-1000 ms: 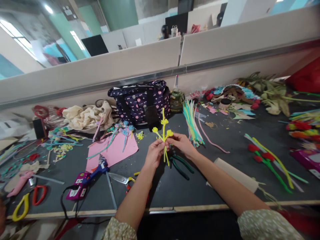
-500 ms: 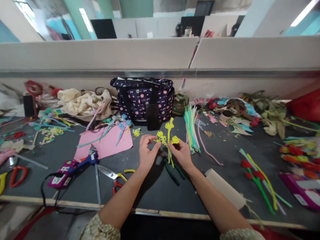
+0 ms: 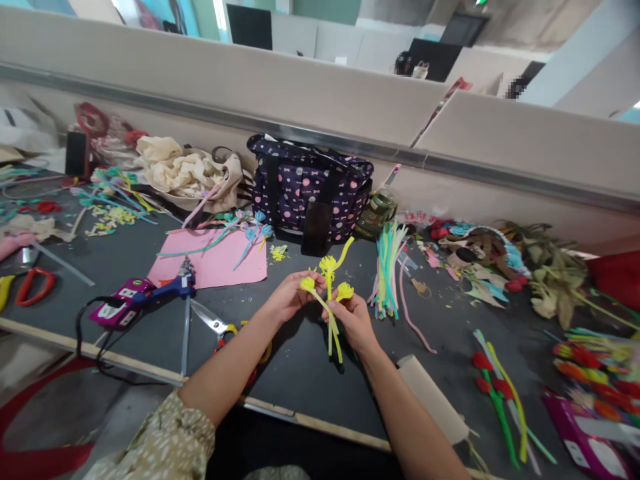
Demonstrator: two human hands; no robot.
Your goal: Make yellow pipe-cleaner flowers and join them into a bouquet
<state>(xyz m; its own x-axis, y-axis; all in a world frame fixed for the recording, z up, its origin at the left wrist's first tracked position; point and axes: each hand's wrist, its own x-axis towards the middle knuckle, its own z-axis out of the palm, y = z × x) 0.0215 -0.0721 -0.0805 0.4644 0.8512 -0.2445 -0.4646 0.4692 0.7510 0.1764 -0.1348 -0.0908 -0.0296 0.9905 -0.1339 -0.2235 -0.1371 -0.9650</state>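
Several yellow pipe-cleaner flowers (image 3: pixel 328 265) stand bunched between my hands above the dark table (image 3: pixel 300 380). My right hand (image 3: pixel 354 321) pinches their crossing stems between thumb and fingers. At the left of the bunch, my left hand (image 3: pixel 293 297) has its fingers curled at the flower heads, one head lying in front of them; the exact fingertip contact is partly hidden. One yellow strip (image 3: pixel 345 252) sticks up from the top. Dark pliers lie under the hands, nearly all covered. Scissors (image 3: pixel 213 320) rest beside my left forearm, partly hidden by it.
A blue glue gun (image 3: pixel 170 291) lies by a pink sheet (image 3: pixel 215 263). Behind are a patterned bag (image 3: pixel 305 187), a phone (image 3: pixel 317 229) and a bundle of pipe cleaners (image 3: pixel 387 267). A cardboard roll (image 3: pixel 433 400) and red flowers (image 3: pixel 493 383) lie right.
The view has tilted and shifted. My left hand has closed in around the flower heads, and the flowers are turned, with one stem now slanting across the others. My right hand still holds the stems.
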